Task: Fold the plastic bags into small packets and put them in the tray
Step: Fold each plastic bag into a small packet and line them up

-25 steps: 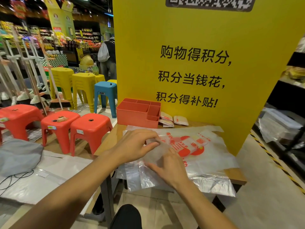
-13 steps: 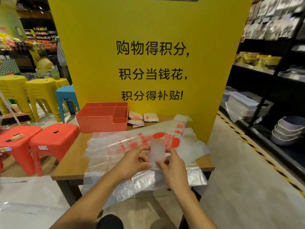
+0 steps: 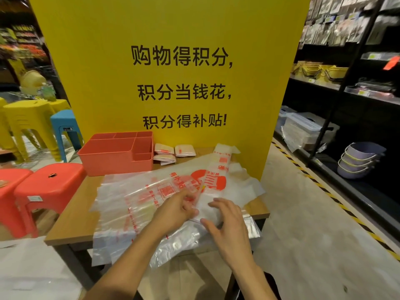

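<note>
Under my left hand [image 3: 173, 211] and right hand [image 3: 227, 226], on the brown wooden table [image 3: 71, 213], translucent red-printed plastic bags [image 3: 134, 202] are lying heaped. The orange compartmented plastic tray [image 3: 112, 163] is sitting beyond the left hand, which is pinching the top bag [image 3: 213, 180]. The right is resting spread on it. I'm judging this mid-fold: next, doubling it shorter.

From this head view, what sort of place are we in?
Probably a supermarket or general store: shelving stocked with baskets on the right, stacked plastic stools on the left, and a yellow sign about shopping points behind the table.
</note>
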A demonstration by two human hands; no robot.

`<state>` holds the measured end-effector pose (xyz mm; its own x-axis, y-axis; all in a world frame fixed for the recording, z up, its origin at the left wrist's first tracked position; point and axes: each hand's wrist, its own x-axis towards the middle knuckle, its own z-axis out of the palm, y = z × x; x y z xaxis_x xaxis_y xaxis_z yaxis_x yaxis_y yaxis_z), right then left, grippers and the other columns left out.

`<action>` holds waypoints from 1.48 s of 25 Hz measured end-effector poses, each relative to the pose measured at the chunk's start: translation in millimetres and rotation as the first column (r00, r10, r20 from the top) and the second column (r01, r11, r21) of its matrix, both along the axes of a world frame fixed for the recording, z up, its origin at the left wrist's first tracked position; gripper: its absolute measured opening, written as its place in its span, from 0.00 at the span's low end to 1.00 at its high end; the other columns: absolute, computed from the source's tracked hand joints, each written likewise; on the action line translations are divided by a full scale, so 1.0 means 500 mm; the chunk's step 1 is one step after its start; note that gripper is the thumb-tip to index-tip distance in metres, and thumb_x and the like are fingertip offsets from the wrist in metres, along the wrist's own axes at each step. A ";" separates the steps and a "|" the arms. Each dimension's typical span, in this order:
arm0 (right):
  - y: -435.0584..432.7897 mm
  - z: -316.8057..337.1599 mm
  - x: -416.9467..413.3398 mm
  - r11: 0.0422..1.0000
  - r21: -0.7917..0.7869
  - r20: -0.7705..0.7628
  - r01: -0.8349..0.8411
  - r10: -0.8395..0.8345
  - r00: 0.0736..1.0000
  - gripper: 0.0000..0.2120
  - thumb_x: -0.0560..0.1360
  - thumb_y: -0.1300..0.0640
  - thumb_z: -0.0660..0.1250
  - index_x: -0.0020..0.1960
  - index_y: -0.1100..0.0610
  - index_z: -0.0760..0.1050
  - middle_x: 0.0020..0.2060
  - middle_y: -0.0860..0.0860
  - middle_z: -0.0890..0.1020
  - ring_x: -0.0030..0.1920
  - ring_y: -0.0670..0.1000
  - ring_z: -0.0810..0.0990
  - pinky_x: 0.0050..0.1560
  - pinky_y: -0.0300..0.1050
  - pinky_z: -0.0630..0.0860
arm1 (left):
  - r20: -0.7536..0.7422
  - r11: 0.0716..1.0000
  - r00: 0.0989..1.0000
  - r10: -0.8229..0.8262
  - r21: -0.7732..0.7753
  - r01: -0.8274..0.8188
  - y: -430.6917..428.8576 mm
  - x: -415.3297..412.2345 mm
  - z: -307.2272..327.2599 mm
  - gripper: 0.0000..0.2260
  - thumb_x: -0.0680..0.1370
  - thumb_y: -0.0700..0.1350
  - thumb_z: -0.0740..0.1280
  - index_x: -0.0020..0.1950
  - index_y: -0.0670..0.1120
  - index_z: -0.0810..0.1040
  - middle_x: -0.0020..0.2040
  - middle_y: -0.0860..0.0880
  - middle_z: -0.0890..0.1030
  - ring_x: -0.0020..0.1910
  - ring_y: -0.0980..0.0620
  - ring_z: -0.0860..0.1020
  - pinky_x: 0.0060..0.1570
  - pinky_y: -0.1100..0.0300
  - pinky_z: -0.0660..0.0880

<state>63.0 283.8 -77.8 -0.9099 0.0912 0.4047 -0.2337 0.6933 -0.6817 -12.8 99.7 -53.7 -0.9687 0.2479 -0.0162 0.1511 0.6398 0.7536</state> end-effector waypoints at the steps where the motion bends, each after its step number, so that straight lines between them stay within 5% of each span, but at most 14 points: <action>1: -0.002 -0.009 0.002 0.996 0.079 0.024 -0.030 0.028 0.999 0.21 0.76 0.44 0.74 0.67 0.45 0.75 0.66 0.38 0.74 0.66 0.41 0.69 0.65 0.41 0.71 | -0.005 1.000 1.000 0.013 -0.024 -0.013 0.004 0.001 0.004 0.16 0.75 0.54 0.75 0.61 0.62 0.76 0.41 0.58 0.83 0.44 0.57 0.82 0.53 0.47 0.80; 9: 0.011 -0.037 -0.027 0.978 0.207 -0.010 -0.028 0.030 0.999 0.17 0.77 0.56 0.74 0.65 0.48 0.81 0.64 0.40 0.80 0.64 0.41 0.72 0.64 0.46 0.76 | 0.029 0.997 0.997 -0.074 -0.036 0.075 -0.005 0.022 0.020 0.27 0.77 0.55 0.71 0.73 0.67 0.65 0.49 0.60 0.81 0.49 0.57 0.81 0.56 0.47 0.79; 12: 0.012 -0.034 -0.035 0.956 0.289 -0.007 -0.038 0.042 0.999 0.20 0.77 0.48 0.74 0.68 0.46 0.79 0.67 0.40 0.79 0.64 0.43 0.73 0.62 0.41 0.74 | 0.001 0.996 0.998 -0.058 -0.066 0.058 -0.005 0.022 0.010 0.22 0.78 0.58 0.70 0.70 0.69 0.67 0.49 0.61 0.81 0.49 0.58 0.81 0.57 0.49 0.78; 15: 0.010 -0.020 -0.041 0.936 0.348 0.027 -0.056 0.050 0.998 0.22 0.78 0.42 0.70 0.71 0.44 0.77 0.70 0.38 0.76 0.63 0.43 0.71 0.61 0.39 0.71 | 0.080 0.995 0.996 -0.040 0.095 0.032 -0.010 0.006 -0.010 0.21 0.76 0.59 0.70 0.67 0.67 0.70 0.45 0.60 0.83 0.50 0.57 0.83 0.60 0.46 0.78; 23: 0.011 -0.010 -0.040 0.902 0.425 0.081 -0.068 0.036 0.996 0.23 0.79 0.45 0.66 0.74 0.45 0.73 0.73 0.40 0.74 0.59 0.46 0.71 0.58 0.43 0.74 | -0.066 1.000 0.998 0.008 -0.020 -0.009 0.000 0.009 -0.014 0.22 0.79 0.59 0.70 0.70 0.69 0.66 0.45 0.60 0.82 0.45 0.60 0.80 0.49 0.54 0.77; 28: 0.021 -0.001 -0.046 0.914 0.391 0.087 -0.106 0.077 0.993 0.18 0.77 0.55 0.66 0.67 0.49 0.77 0.62 0.42 0.82 0.55 0.47 0.71 0.52 0.47 0.76 | -0.079 0.999 0.996 -0.048 -0.010 0.047 -0.009 0.007 -0.019 0.18 0.76 0.63 0.72 0.66 0.66 0.78 0.57 0.63 0.78 0.54 0.64 0.79 0.59 0.52 0.78; 31: 0.035 0.002 -0.054 0.925 0.362 0.066 -0.114 0.097 0.993 0.16 0.77 0.58 0.69 0.64 0.49 0.80 0.56 0.43 0.84 0.55 0.48 0.72 0.51 0.49 0.77 | -0.066 0.993 0.991 -0.117 -0.018 0.116 -0.015 0.005 -0.014 0.21 0.71 0.63 0.77 0.63 0.63 0.82 0.54 0.59 0.74 0.53 0.58 0.78 0.56 0.54 0.77; 37: 0.053 0.016 -0.054 0.957 0.246 0.031 -0.154 0.152 0.988 0.06 0.81 0.48 0.67 0.56 0.43 0.81 0.47 0.41 0.82 0.51 0.44 0.76 0.50 0.47 0.76 | -0.207 0.979 0.965 -0.162 -0.160 0.130 -0.011 0.015 0.013 0.07 0.74 0.54 0.77 0.51 0.59 0.85 0.50 0.59 0.75 0.47 0.56 0.75 0.49 0.55 0.76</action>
<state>36.0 310.1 -69.6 -0.9099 -0.1508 0.3864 -0.3432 0.7969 -0.4971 -5.1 94.2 -47.3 -0.9064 0.3969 0.1448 0.4005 0.6978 0.5938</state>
